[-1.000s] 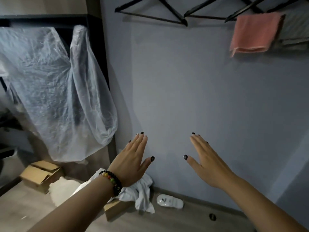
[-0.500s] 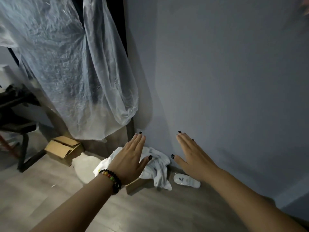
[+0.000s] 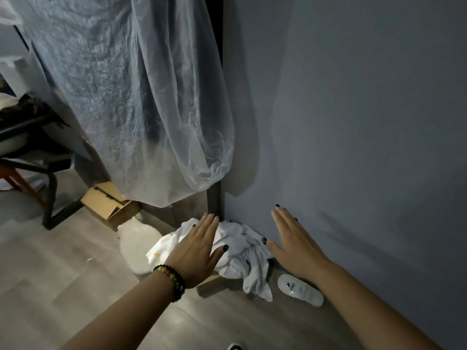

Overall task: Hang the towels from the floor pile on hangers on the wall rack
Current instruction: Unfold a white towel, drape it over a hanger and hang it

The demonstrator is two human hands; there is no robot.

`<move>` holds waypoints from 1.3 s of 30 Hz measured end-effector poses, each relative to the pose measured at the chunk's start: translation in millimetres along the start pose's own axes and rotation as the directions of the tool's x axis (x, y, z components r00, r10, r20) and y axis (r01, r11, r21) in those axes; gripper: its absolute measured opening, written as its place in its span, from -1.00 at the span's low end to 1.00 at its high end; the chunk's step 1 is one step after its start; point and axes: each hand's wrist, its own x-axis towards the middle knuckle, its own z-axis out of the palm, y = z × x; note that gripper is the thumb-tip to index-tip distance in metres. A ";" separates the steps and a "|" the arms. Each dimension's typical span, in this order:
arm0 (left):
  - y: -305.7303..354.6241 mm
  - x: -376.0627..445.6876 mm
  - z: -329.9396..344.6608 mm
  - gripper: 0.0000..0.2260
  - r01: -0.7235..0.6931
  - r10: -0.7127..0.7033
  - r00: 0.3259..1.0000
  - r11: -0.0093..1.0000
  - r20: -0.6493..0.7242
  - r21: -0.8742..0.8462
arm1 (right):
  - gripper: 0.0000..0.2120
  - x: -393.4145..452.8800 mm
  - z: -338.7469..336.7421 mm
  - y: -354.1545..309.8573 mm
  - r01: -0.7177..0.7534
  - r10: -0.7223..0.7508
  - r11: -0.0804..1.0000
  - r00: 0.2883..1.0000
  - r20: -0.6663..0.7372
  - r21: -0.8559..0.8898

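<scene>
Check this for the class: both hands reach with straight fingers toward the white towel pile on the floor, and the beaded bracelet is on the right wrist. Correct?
Not quite. The head view shows the beaded bracelet on the left wrist. The rest holds: left hand and right hand reach with straight fingers toward the white towel pile.

Light: dim and cool, brightest on the plastic sheet [image 3: 141, 97] far above the fingertips.
Shadows: soft on the wall [image 3: 353, 122] beyond the fingers.
Edges: wide-angle bending.

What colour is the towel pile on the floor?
White, with small dark marks; towel pile, head view.
</scene>
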 end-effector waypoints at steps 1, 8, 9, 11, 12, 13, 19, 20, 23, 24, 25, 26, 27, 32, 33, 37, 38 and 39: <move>-5.4 12.6 4.6 -0.14 0.032 -0.032 0.999 0.999 0.013 -0.018 | -0.32 15.9 2.7 5.8 -0.009 0.008 1.000 1.000 0.012 0.017; -39.0 77.6 42.6 -0.16 0.150 -0.142 0.986 0.984 0.083 -0.096 | -0.33 99.4 28.3 30.6 -0.052 0.042 0.996 0.987 0.155 0.066; -44.2 83.4 48.6 -0.15 0.163 -0.153 0.983 0.981 0.097 -0.104 | -0.33 108.1 33.8 32.8 -0.060 0.046 0.995 0.985 0.168 0.081; -55.3 92.7 61.8 -0.09 0.185 -0.169 0.977 0.975 0.131 -0.126 | -0.33 123.6 46.3 37.0 -0.078 0.057 0.991 0.982 0.180 0.112; -62.0 97.1 69.4 -0.07 0.203 -0.182 0.972 0.970 0.148 -0.136 | -0.33 131.0 53.5 38.9 -0.087 0.063 0.988 0.981 0.184 0.129; -68.7 101.6 77.1 -0.06 0.221 -0.197 0.967 0.964 0.161 -0.147 | -0.32 138.4 61.1 40.4 -0.097 0.069 0.985 0.979 0.190 0.145; -102.9 135.0 122.2 0.04 0.254 -0.209 0.950 0.950 0.230 -0.184 | -0.30 179.1 111.0 52.7 -0.216 0.165 0.942 0.964 0.208 0.255; -108.2 142.3 131.6 -0.02 0.254 -0.209 0.950 0.949 0.230 -0.188 | -0.31 186.2 121.3 55.4 -0.242 0.187 0.928 0.960 0.207 0.284; -124.4 164.1 166.7 -0.21 0.255 -0.210 0.950 0.948 0.232 -0.188 | -0.33 208.7 159.3 67.6 -0.290 0.237 0.889 0.954 0.186 0.355; -129.7 170.8 180.5 -0.21 0.257 -0.208 0.949 0.946 0.237 -0.197 | -0.33 216.1 174.6 72.8 -0.300 0.248 0.881 0.951 0.182 0.366; -135.4 177.2 195.5 -0.21 0.258 -0.206 0.948 0.944 0.242 -0.206 | -0.33 223.1 190.6 78.2 -0.310 0.258 0.874 0.949 0.182 0.375; -141.4 183.1 212.4 -0.25 0.261 -0.206 0.947 0.940 0.245 -0.218 | -0.33 229.5 207.9 84.3 -0.319 0.266 0.865 0.946 0.184 0.388; -147.9 188.6 230.9 -0.32 0.266 -0.210 0.948 0.935 0.240 -0.233 | -0.33 235.8 225.5 90.5 -0.323 0.271 0.855 0.945 0.183 0.404; -183.3 212.8 336.0 -0.38 0.299 -0.244 0.946 0.913 0.215 -0.278 | -0.34 266.6 320.2 129.7 -0.330 0.294 0.829 0.944 0.149 0.452; -190.2 218.3 357.9 -0.38 0.306 -0.252 0.945 0.907 0.211 -0.290 | -0.33 273.5 337.9 138.4 -0.332 0.301 0.831 0.943 0.142 0.447; -217.7 243.5 440.5 -0.35 0.270 -0.222 0.959 0.903 0.175 -0.335 | -0.29 304.4 397.7 165.5 -0.302 0.284 0.867 0.953 0.105 0.397; -224.3 251.0 458.7 -0.34 0.253 -0.210 0.965 0.909 0.159 -0.330 | -0.29 312.8 410.2 170.2 -0.285 0.270 0.886 0.958 0.093 0.367; -230.7 258.4 475.7 -0.33 0.238 -0.202 0.969 0.918 0.142 -0.318 | -0.28 320.4 421.8 173.9 -0.268 0.257 0.902 0.963 0.078 0.339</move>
